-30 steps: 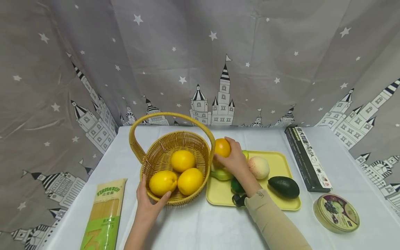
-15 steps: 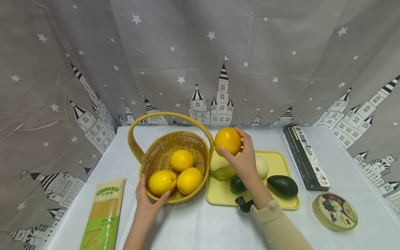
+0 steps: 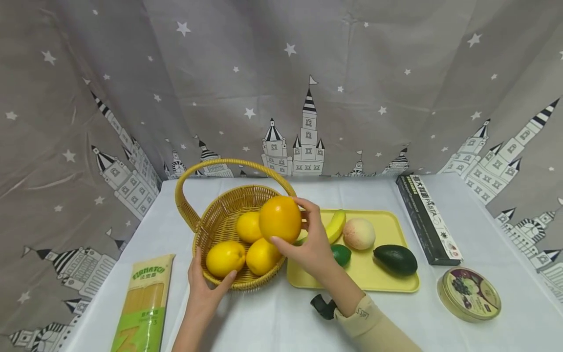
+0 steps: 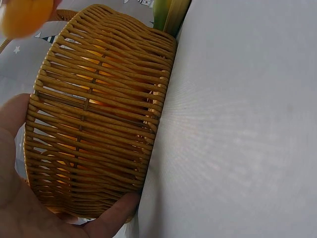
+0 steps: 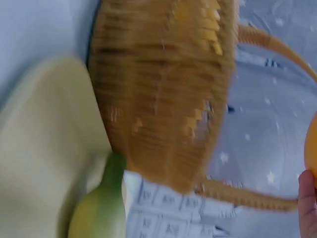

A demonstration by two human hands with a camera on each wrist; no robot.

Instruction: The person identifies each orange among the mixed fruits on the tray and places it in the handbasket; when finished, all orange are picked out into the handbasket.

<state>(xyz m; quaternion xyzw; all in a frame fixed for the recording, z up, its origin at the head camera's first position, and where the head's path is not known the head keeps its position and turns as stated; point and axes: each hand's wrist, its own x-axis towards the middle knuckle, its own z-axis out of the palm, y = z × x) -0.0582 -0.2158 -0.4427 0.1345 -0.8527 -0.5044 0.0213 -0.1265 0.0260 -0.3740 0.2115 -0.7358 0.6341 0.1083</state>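
My left hand holds the near left side of the yellow wicker basket, its thumb over the rim. Thumb and fingers also show against the weave in the left wrist view. Inside the basket lie three yellow, lemon-like fruits. Pinched between the thumb and fingers of my right hand is an orange, held up over the basket's right side. It covers part of two of the fruits and overlaps the handle's right end in the head view. Only the edge of the orange shows in the right wrist view.
Right of the basket, a yellow tray bears a banana, a peach, a green fruit and an avocado. A pasta box and round tin stand farther right; a spaghetti packet lies left.
My right hand has lifted the orange off the tray and carried it left over the basket, uncovering the banana and peach. The left hand has stayed on the basket.
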